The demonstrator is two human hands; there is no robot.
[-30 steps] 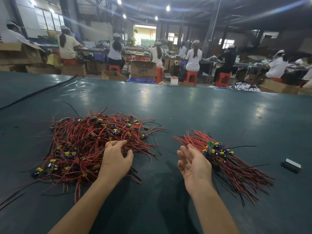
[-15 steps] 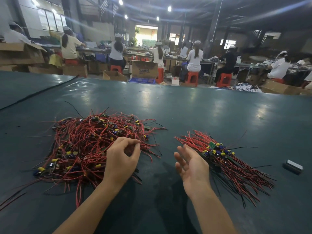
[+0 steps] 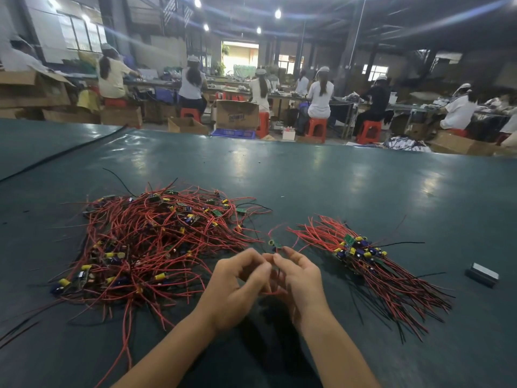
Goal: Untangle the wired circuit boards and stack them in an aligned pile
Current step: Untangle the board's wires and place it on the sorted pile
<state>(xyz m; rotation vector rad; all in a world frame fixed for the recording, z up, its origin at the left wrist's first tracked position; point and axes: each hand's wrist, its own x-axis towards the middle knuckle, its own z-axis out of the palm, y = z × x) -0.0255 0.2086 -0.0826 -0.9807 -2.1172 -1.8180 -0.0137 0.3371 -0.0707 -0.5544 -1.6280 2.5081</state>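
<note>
Left hand (image 3: 237, 287) and right hand (image 3: 300, 284) newly together, both grips pinched on one wired board (image 3: 275, 245), half hidden.

The tangled heap (image 3: 156, 242) is red wire with yellow and blue parts; the table (image 3: 335, 186) dark teal. Stools (image 3: 316, 127) orange-red.

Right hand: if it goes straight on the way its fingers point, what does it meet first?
The right hand points forward and slightly left, pinching a loose wired board. Fingertips of the left hand are next to that line, so probably those first; beyond, the tangled pile's right edge. Depth is unclear.
</note>
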